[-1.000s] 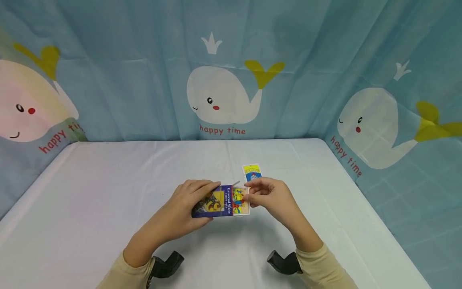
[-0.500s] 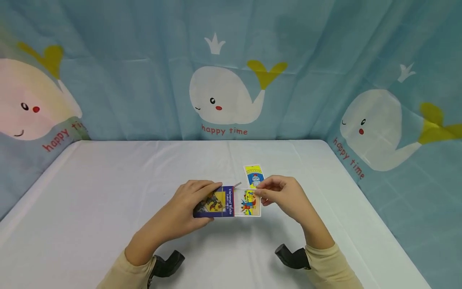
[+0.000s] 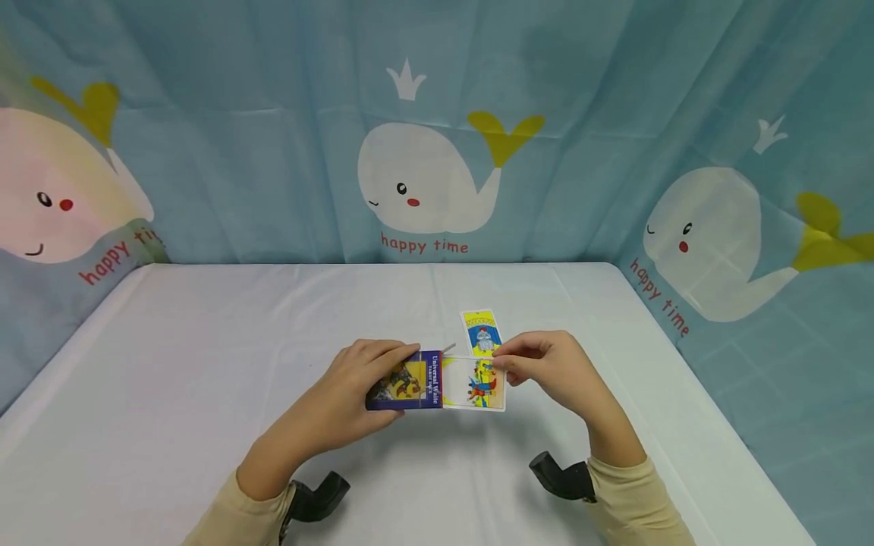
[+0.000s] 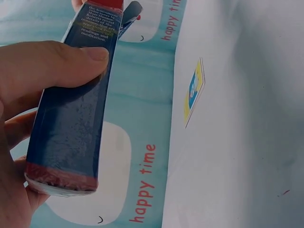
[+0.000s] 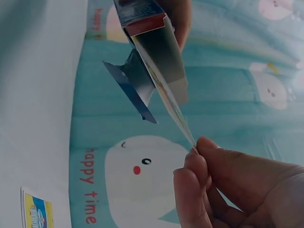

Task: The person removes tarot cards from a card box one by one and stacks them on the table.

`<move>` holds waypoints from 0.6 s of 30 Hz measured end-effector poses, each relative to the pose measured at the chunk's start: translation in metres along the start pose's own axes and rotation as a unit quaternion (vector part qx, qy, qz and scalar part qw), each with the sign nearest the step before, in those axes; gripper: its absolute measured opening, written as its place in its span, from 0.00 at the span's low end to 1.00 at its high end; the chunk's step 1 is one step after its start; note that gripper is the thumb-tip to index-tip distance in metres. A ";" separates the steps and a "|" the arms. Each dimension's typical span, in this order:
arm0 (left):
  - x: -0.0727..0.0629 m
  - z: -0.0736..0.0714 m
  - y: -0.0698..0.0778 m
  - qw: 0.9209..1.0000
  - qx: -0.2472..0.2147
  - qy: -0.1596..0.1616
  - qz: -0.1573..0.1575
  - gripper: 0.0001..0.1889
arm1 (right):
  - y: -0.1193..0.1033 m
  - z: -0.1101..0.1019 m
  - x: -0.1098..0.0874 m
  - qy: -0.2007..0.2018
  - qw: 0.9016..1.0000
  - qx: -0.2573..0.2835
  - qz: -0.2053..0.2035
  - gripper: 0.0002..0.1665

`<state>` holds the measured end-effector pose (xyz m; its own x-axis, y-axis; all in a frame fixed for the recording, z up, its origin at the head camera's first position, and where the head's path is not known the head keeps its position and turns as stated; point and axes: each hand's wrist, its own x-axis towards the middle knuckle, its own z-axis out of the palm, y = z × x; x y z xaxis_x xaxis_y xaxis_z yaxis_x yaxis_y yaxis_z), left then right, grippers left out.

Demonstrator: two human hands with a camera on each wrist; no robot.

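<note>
My left hand (image 3: 348, 394) grips a blue tarot card box (image 3: 406, 381) above the table, thumb on one side and fingers round the other. In the right wrist view the box's end flap (image 5: 130, 90) hangs open. A tarot card (image 3: 483, 390) with a colourful picture sticks well out of that end, its inner edge near or inside the mouth. Thumb and forefinger of my right hand (image 3: 560, 371) pinch its outer corner. Whether more than one card is held cannot be told. Another yellow and blue card (image 3: 482, 334) lies face up just beyond on the table.
A white cloth covers the table (image 3: 239, 326). Blue curtains (image 3: 287, 167) with printed whales rise along its back and sides. A black curved mount (image 3: 317, 498) juts from each wrist.
My right hand has drawn the pinched card rightward, so much more of it shows outside the box. The left hand and box have stayed nearly still.
</note>
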<state>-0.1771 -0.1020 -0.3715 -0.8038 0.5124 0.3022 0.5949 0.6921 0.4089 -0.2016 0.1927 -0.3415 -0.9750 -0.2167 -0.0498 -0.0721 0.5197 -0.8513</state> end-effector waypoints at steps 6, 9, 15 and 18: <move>-0.002 0.000 -0.003 1.000 0.000 0.006 -0.001 0.41 | 0.001 -0.008 0.000 -0.014 1.000 -0.021 0.013 0.13; -0.003 -0.001 -0.003 1.000 -0.002 0.006 -0.002 0.42 | 0.000 -0.012 -0.001 -0.041 0.998 -0.037 0.017 0.13; -0.002 -0.002 -0.002 1.000 -0.001 0.002 -0.007 0.42 | 0.001 -0.019 -0.004 -0.062 0.996 -0.067 0.013 0.14; -0.001 -0.003 -0.002 1.000 0.000 0.001 -0.003 0.42 | 0.003 -0.024 -0.006 -0.071 0.995 -0.071 0.020 0.12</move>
<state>-0.1774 -0.1060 -0.3703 -0.8078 0.5067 0.3011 0.5894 0.6958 0.4104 -0.2009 0.2155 -0.3313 -0.9387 -0.3029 -0.1647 -0.0720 0.6393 -0.7655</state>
